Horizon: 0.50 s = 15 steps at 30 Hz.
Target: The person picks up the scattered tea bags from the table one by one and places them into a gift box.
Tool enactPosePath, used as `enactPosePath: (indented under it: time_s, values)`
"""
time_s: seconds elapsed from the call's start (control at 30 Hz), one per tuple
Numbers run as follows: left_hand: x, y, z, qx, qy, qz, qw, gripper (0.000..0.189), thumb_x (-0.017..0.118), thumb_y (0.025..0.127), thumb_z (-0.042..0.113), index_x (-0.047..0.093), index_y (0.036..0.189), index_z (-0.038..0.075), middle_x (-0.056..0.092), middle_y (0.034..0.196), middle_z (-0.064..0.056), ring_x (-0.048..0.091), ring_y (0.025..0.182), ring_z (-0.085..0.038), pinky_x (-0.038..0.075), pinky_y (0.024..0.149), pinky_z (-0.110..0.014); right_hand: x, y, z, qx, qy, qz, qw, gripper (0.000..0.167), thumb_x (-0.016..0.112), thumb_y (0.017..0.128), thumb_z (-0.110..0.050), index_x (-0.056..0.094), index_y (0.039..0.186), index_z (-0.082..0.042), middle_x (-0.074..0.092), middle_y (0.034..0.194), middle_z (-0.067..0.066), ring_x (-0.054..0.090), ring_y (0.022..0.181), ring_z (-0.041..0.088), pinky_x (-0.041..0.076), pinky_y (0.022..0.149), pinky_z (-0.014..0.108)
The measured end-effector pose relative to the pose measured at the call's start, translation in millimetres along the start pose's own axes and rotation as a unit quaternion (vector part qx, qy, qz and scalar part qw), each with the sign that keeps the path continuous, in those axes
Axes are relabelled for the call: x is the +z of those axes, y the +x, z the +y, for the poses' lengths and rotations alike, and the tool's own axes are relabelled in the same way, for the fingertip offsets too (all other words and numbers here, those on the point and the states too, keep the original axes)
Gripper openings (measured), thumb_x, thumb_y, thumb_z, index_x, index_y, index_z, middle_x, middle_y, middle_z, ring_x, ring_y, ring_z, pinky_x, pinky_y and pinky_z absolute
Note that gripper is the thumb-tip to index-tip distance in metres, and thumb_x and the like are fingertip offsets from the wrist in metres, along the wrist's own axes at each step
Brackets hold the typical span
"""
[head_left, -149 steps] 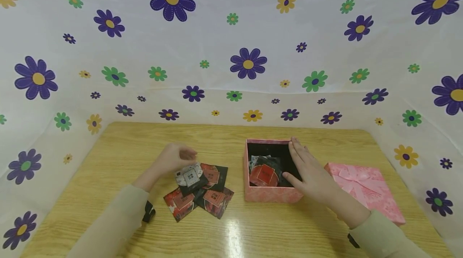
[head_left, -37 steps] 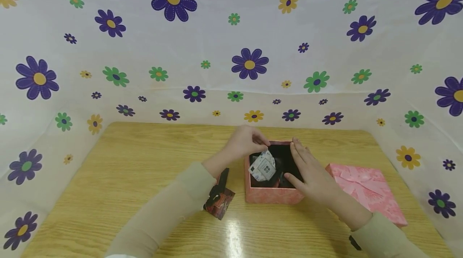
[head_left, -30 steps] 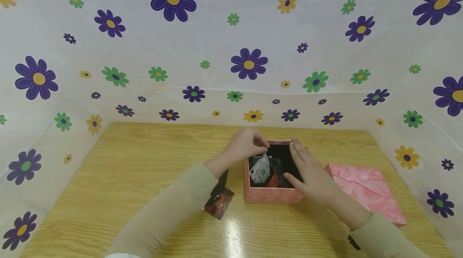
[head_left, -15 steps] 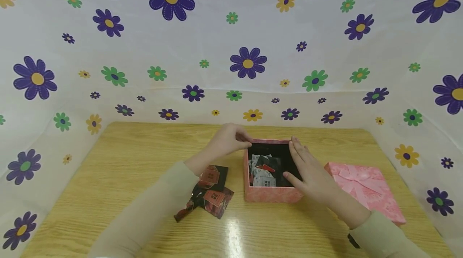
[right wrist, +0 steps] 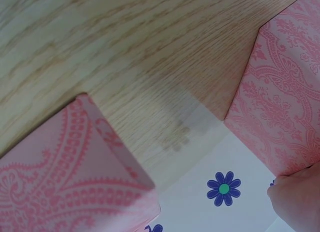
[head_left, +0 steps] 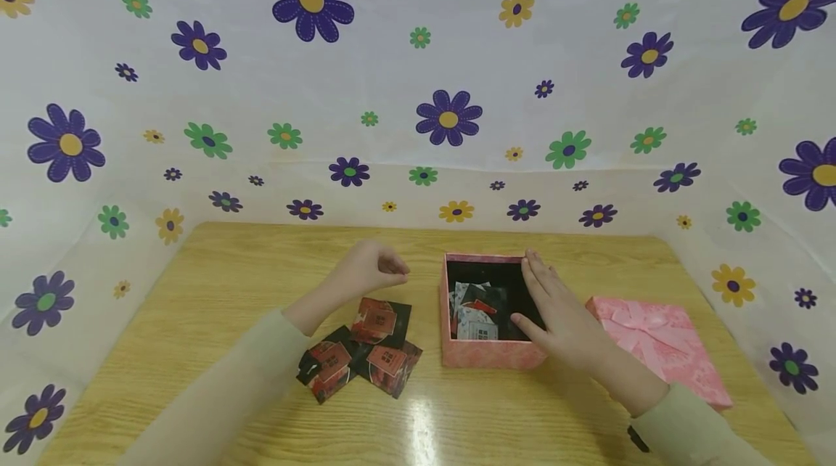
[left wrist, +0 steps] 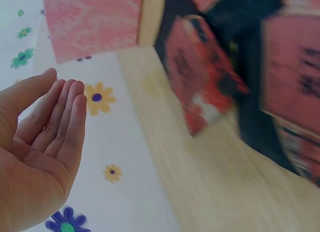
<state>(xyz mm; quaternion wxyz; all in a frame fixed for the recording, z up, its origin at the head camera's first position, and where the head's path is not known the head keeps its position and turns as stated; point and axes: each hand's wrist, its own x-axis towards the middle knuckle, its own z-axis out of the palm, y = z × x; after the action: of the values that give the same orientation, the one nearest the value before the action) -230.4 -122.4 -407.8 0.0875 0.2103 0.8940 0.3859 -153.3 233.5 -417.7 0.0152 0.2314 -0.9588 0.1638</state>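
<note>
Over the table, between the pile of flat packets and the pink box (head_left: 496,356), hovers my left hand (head_left: 366,270). Its fingers bend loosely and hold nothing, as the left wrist view of the hand (left wrist: 45,147) also shows. Below it lie red-and-black square packets (head_left: 381,321), overlapping on the wood. Inside the box, against its left side, sit several packets, with a grey-white packet (head_left: 477,326) on top. My right hand (head_left: 564,313) rests with straight fingers across the box's right rim, thumb inside. The right wrist view shows only part of this hand (right wrist: 300,197).
The box's pink lid with a ribbon bow (head_left: 660,339) lies on the table right of the box, partly behind the right forearm. A white cloth with printed flowers (head_left: 366,74) rises around the back and sides of the wooden table (head_left: 228,270).
My left hand has put the grey-white packet in the box, let go, and swung back left above the pile. The right hand keeps its place on the rim.
</note>
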Motion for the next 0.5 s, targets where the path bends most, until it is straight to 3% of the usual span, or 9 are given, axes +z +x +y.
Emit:
enactPosePath:
  time_s: [0.17, 0.37, 0.5]
  values:
    - [-1.4, -11.4, -21.8, -0.015, 0.001, 0.005, 0.9999, 0.014, 0.078, 0.096, 0.010, 0.081, 0.107, 0.001, 0.080, 0.104, -0.012, 0.076, 0.092, -0.022, 0.064, 0.087, -0.040, 2.2, -1.2, 0.1, 0.002, 0.003, 0.004, 1.0000, 0.088, 0.063, 0.105, -0.038, 0.018, 0.167, 0.004, 0.013, 0.178, 0.023, 0.017, 0.163, 0.046, 0.005, 0.136, 0.042]
    - [-2.1, -24.3, -46.7, -0.032, -0.009, 0.014, 0.9993, 0.016, 0.079, 0.095, 0.010, 0.080, 0.108, 0.000, 0.081, 0.105, -0.014, 0.076, 0.094, -0.024, 0.064, 0.087, -0.043, 1.5, -1.2, -0.6, 0.006, -0.004, 0.001, 1.0000, 0.088, 0.063, 0.104, -0.038, 0.018, 0.168, 0.003, 0.013, 0.178, 0.023, 0.017, 0.164, 0.045, 0.018, 0.134, 0.057]
    - [-2.6, -28.6, -61.4, -0.049, -0.013, 0.019, 0.9985, 0.019, 0.080, 0.095, 0.013, 0.080, 0.110, 0.002, 0.081, 0.107, -0.013, 0.076, 0.097, -0.025, 0.064, 0.090, -0.044, 0.7, -1.1, -0.6, 0.007, -0.004, 0.001, 1.0000, 0.088, 0.063, 0.104, -0.038, 0.018, 0.168, 0.003, 0.013, 0.178, 0.023, 0.017, 0.164, 0.045, 0.018, 0.134, 0.056]
